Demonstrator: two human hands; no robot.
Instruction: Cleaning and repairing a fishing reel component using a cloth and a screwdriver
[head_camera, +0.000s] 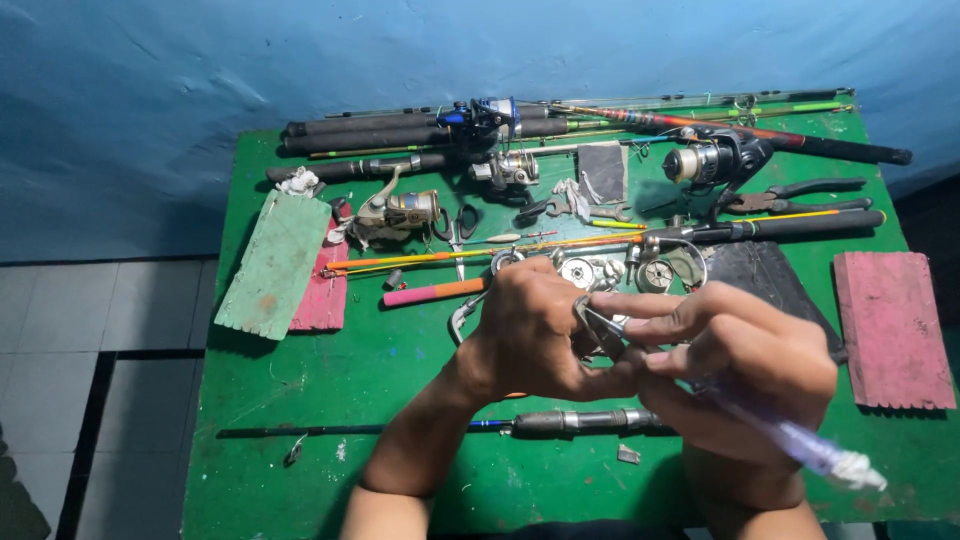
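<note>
A small metal reel part (590, 322) is pinched in the left hand (530, 330), fingers curled tight around it right over the middle of the green counter (300, 400). The right hand (740, 350) is closed around a translucent tool with a purple tint (770, 430), its white-wrapped end (858, 470) sticking out toward the lower right, and its tip is pressed up against the part, so both hands are basically touching. A dark rod section with a metal ferrule (585, 421) is laid on the counter just under the hands. Just behind the hands, loose reel parts (610, 272) are scattered, near an orange and pink rod piece (435, 292). Further back, several fishing rods (400, 130) and a spinning reel (715, 160) are piled up, pliers (800, 197) beside them. A green notched board (275, 265) is lying at the left edge, a red one (892, 328) at the right
</note>
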